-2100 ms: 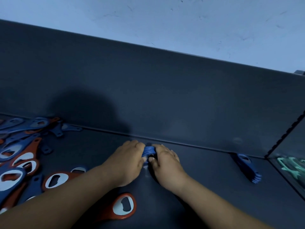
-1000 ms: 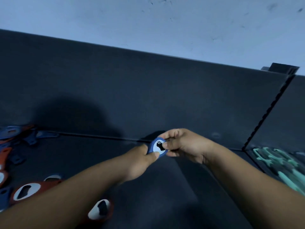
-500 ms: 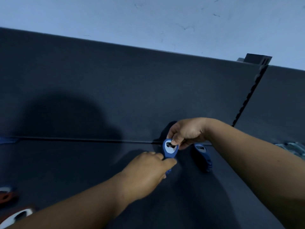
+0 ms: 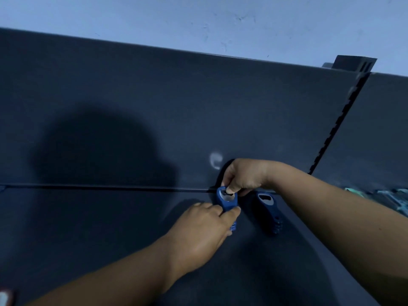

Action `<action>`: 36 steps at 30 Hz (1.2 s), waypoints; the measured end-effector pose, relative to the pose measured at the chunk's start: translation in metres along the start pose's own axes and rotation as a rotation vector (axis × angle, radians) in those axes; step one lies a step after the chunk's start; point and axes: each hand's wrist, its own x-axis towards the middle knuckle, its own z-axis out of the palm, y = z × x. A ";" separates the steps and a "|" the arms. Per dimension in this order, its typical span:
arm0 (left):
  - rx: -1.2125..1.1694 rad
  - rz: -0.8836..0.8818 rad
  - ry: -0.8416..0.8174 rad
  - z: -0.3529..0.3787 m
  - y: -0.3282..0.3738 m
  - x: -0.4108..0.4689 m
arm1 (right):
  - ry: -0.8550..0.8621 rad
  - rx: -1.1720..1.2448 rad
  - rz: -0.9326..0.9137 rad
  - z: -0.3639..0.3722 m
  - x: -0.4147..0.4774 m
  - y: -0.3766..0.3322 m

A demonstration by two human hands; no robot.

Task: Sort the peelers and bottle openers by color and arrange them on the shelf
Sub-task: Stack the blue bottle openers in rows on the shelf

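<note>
A stack of blue bottle openers (image 4: 227,200) stands on edge on the dark shelf (image 4: 88,228), close to the back panel. My right hand (image 4: 244,176) pinches its top end with curled fingers. My left hand (image 4: 198,235) grips its lower part between thumb and fingers. A second blue bottle opener stack (image 4: 269,212) lies on the shelf just to the right, untouched.
The dark back panel (image 4: 176,107) rises behind the shelf. A notched upright post (image 4: 337,127) divides it from the right bay, where teal items (image 4: 395,199) lie. A bit of a red and white opener (image 4: 4,298) shows at the bottom left corner.
Both hands carried the blue openers from the shelf's middle to the right and brought them down beside the other blue stack. The view turned right, so the mixed pile at left left the frame.
</note>
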 end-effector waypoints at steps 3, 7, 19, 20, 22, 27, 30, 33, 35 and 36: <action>-0.012 0.004 0.017 0.002 0.002 0.002 | 0.042 -0.093 -0.024 0.001 0.000 0.002; -0.002 0.008 0.010 0.004 0.003 0.004 | 0.069 -0.093 -0.032 0.003 -0.002 0.004; -0.038 0.011 0.007 0.001 0.003 0.002 | 0.103 -0.095 -0.027 0.004 -0.009 0.005; -0.055 0.004 0.009 0.001 0.002 0.001 | 0.116 -0.103 -0.036 0.004 -0.009 0.005; -0.071 -0.011 0.011 -0.001 0.000 -0.001 | 0.168 -0.140 -0.064 0.004 -0.011 0.005; -0.090 -0.089 0.065 -0.016 -0.021 -0.013 | 0.310 -0.119 -0.158 0.012 -0.020 -0.004; -0.098 -0.154 0.093 -0.027 -0.039 -0.028 | 0.379 -0.158 -0.223 0.025 -0.030 -0.017; -0.009 -0.249 0.093 -0.039 -0.060 -0.052 | 0.408 -0.263 -0.324 0.044 -0.040 -0.040; 0.057 -0.303 0.080 -0.047 -0.077 -0.071 | 0.410 -0.311 -0.385 0.058 -0.044 -0.058; 0.076 -0.335 0.077 -0.051 -0.086 -0.083 | 0.407 -0.329 -0.412 0.067 -0.045 -0.069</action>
